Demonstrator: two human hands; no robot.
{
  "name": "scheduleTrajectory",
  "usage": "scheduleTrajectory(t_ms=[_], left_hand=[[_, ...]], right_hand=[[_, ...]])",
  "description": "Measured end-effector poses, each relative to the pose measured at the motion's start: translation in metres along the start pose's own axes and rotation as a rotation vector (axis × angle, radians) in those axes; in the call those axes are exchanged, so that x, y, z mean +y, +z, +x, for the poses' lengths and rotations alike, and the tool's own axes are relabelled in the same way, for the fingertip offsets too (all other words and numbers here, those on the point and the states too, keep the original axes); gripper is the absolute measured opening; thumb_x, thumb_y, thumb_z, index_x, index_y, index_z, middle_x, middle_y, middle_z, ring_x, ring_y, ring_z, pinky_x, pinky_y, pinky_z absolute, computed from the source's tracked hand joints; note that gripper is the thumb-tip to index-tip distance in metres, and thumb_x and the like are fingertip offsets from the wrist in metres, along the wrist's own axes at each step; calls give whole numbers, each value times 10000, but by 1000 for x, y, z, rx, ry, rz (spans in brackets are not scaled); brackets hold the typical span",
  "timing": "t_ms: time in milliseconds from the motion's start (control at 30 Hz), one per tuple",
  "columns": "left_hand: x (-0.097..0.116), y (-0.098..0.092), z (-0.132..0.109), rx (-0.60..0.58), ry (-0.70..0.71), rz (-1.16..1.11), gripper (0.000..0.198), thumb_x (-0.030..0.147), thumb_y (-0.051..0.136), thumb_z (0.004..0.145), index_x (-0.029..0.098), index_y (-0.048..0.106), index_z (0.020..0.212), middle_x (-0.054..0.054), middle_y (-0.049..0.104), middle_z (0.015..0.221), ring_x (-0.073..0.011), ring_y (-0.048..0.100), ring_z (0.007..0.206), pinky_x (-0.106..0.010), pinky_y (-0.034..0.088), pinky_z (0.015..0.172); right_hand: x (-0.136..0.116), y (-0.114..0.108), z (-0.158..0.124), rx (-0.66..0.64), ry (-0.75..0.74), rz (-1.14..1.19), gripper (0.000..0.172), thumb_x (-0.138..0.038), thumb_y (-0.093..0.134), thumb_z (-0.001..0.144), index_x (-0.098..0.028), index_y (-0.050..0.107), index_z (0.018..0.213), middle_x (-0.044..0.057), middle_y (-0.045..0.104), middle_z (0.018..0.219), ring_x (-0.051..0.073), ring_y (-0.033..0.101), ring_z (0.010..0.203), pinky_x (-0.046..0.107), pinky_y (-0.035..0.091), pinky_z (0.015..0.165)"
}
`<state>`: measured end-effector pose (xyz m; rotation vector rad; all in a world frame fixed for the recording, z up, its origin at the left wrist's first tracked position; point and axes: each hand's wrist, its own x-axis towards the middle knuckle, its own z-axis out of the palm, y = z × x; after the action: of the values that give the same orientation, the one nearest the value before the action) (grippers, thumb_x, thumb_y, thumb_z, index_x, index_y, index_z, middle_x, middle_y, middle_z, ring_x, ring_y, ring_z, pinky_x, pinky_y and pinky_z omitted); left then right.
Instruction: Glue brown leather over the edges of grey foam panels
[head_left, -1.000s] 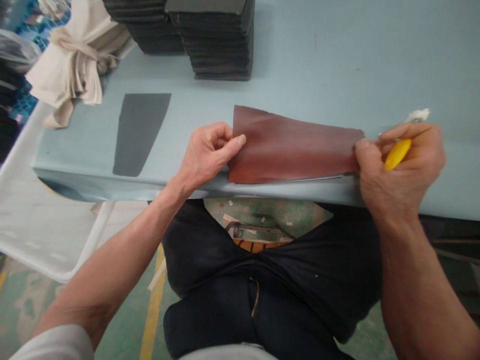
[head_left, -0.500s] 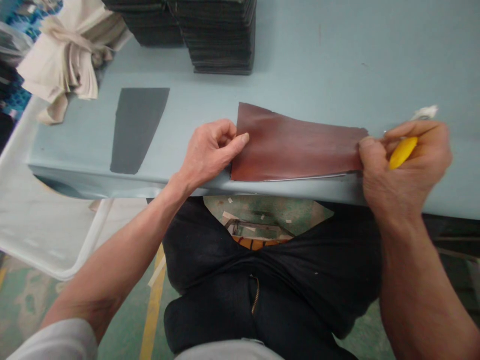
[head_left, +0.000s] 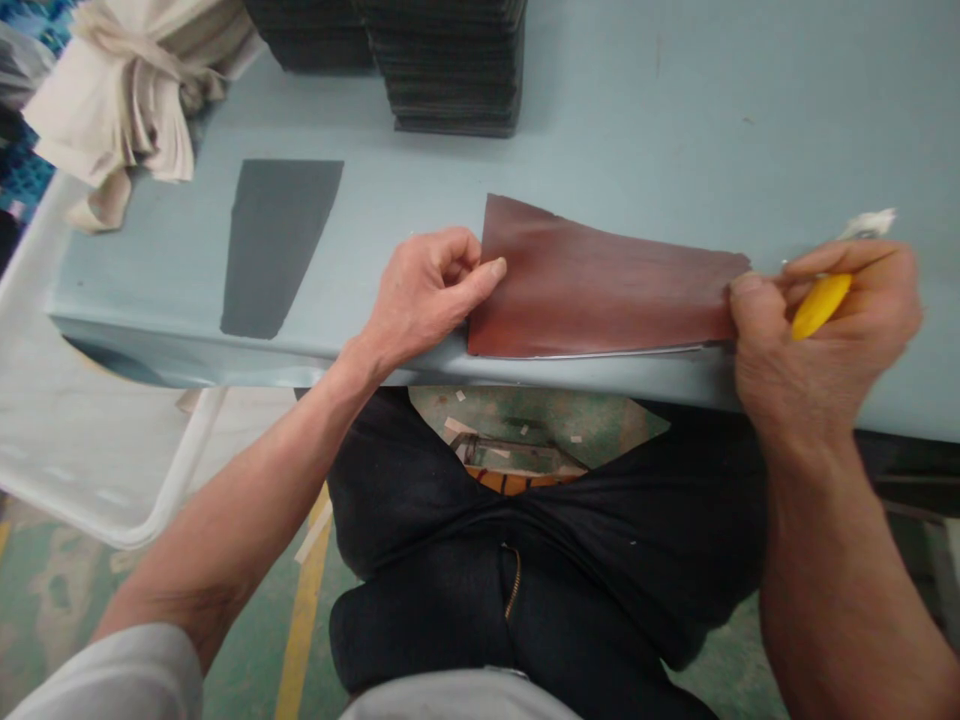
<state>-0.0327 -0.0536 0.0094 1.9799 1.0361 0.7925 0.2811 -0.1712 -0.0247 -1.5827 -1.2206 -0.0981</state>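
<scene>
A reddish-brown leather piece (head_left: 600,290) lies near the table's front edge, with a pale layer showing along its lower side. My left hand (head_left: 431,290) pinches its left edge between thumb and fingers. At the opposite end, my right hand (head_left: 832,330) has thumb and fingertips closed on the leather's narrow right edge. That same hand also grips a tool with a yellow handle (head_left: 821,306); a whitish, ragged tip (head_left: 870,224) sticks out beyond the fingers, and the middle is hidden. Left of my hands, a dark grey tapered piece (head_left: 281,245) rests flat on the table.
Stacks of dark sheets (head_left: 457,70) stand at the back of the blue-grey table (head_left: 675,120). A tied bundle of beige cloth pieces (head_left: 142,90) sits at the back left. Below the table's left corner is a white tray (head_left: 161,500).
The whole view has shifted slightly, so everything on the table appears a little higher. Both hands keep the same hold on the leather piece.
</scene>
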Motion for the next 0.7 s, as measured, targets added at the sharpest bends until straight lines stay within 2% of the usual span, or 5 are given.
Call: scheduleTrajectory(t_ms=[133,333,567,700], left_hand=[[1,-1,0,9,1,8,437,481,745,917,240,469,677,36,363,590,-146,327,607,-338,222,587],[2,-1,-1,-5,9,51,433,472,717,938,244,458,677,32,379,587,-157,360,609,-341,243,589],[1,0,-2,13,22,76,421,448,722,935,246,457,678,32,375,592,-163,364,622,-347,232,608],[2,0,-2,19,16,95,418,454,710,933,246,450,681,33,363,589,-163,354,619,-348,225,605]], right_hand=[[3,-1,-1,-18,-5,-21,334,-160,737,709,-263,536,954,-42,540,799,115,500,640,331,472,662],[-2,-1,2,13,29,-14,334,-147,721,641,-268,534,890,-49,533,745,107,439,596,322,445,609],[-10,1,2,-4,91,-63,315,-184,715,648,-278,515,872,-41,558,772,106,445,608,329,468,616],[-11,1,3,-1,54,-5,283,-266,708,657,-282,510,860,-40,530,740,107,409,589,334,437,590]])
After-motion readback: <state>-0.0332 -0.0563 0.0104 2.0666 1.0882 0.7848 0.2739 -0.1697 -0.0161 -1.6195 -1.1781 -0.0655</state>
